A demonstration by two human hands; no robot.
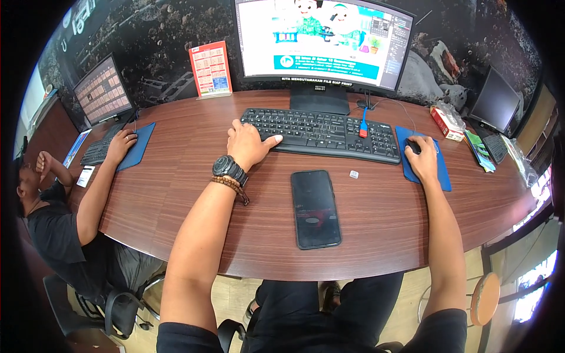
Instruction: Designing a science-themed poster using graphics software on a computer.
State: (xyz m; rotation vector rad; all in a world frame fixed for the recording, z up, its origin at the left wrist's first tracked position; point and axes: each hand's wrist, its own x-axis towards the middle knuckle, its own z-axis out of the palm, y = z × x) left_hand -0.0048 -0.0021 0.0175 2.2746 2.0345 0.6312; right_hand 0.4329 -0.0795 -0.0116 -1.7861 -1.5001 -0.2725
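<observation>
My left hand (250, 146) lies on the left end of a black keyboard (326, 130), its fingers spread over the keys and the thumb at the near edge. A black watch (230, 169) and a brown beaded bracelet (235, 187) circle that wrist. At the right, my right hand (425, 165) is wrapped over a black mouse (414, 146) on a blue mouse pad (442, 175). Between my forearms a dark smartphone (316, 212) lies flat, screen up. Behind the keyboard, a wide monitor (397, 44) displays a colourful cartoon design.
A blue cable with a red plug (363, 130) rests on the keyboard. Near it sits a small grey piece (354, 174). A desk calendar (210, 67) stands behind. At left, another person's hand (122, 144) is by a second mouse pad. A red-and-white box (447, 122) lies right.
</observation>
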